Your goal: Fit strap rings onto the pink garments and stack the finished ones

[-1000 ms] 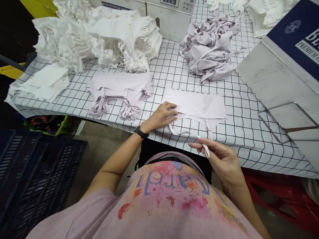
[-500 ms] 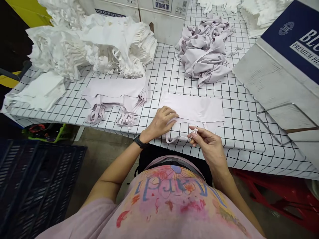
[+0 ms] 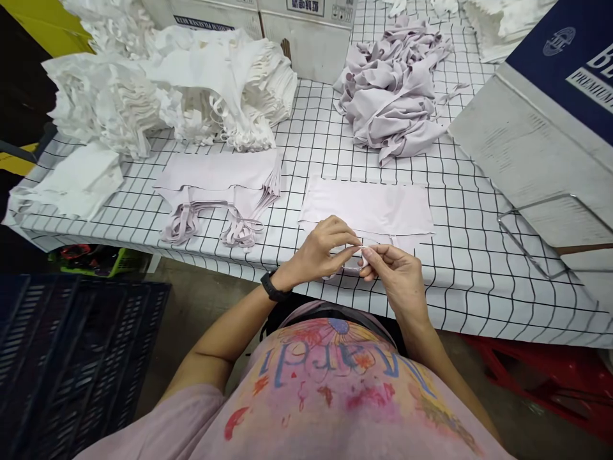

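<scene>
A pale lilac garment piece [image 3: 368,206] lies flat on the checked tablecloth in front of me, its thin straps at the near edge. My right hand [image 3: 395,271] pinches one strap [image 3: 352,267] near its end, where a small white bit shows between thumb and finger. From the left, my left hand [image 3: 328,249], with a black watch at the wrist, meets it; its thumb and fingertips close on the same strap end. The fingertips hide the exact spot they grip. Left of the hands sits a neat stack of matching lilac garments [image 3: 218,169] with looped straps.
Heaps of white garments [image 3: 230,76] fill the back left. A crumpled lilac pile [image 3: 387,96] lies at the back. Cardboard boxes stand behind [image 3: 316,48] and at the right [image 3: 517,140], with a metal wire frame [image 3: 527,246] beside the right one. Blue crates [image 3: 71,345] are at lower left.
My left hand has left the garment's near edge and moved right to meet my right hand at the strap end. My right hand has kept its pinch in nearly the same place.
</scene>
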A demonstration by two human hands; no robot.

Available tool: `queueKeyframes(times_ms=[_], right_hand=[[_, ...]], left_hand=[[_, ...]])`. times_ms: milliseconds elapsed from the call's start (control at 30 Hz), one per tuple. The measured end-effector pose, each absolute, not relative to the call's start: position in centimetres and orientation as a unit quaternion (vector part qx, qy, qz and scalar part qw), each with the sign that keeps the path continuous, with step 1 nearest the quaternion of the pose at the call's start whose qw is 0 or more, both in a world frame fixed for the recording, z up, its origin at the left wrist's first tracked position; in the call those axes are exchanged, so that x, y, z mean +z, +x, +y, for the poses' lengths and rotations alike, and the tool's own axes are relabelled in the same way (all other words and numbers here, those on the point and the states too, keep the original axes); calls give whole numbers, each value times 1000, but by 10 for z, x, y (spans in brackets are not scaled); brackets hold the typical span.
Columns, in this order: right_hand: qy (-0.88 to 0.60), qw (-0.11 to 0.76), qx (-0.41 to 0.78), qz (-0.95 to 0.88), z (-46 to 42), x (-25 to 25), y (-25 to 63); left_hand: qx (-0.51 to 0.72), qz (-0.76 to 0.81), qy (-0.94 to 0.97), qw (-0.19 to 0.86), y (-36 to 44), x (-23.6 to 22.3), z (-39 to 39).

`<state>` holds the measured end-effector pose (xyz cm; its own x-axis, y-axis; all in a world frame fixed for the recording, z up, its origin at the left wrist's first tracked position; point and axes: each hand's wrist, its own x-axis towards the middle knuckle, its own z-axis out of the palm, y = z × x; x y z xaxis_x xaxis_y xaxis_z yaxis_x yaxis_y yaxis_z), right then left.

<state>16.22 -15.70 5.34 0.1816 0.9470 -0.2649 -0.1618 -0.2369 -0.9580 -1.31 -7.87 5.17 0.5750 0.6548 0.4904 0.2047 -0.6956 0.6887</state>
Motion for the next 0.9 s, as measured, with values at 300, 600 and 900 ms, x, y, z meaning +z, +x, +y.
queueKeyframes(times_ms=[300,600,900], right_hand=[[-589,489,522,-376,-157,54,160],[-607,463,508,-399,-160,48,160],[-604,428,465,-485,-157,47,162]], left_hand=[[328,264,883,208,-16,54,-82],[313,274,899,138,-14,56,-83],[290,303,888,187,-15,53,-80]])
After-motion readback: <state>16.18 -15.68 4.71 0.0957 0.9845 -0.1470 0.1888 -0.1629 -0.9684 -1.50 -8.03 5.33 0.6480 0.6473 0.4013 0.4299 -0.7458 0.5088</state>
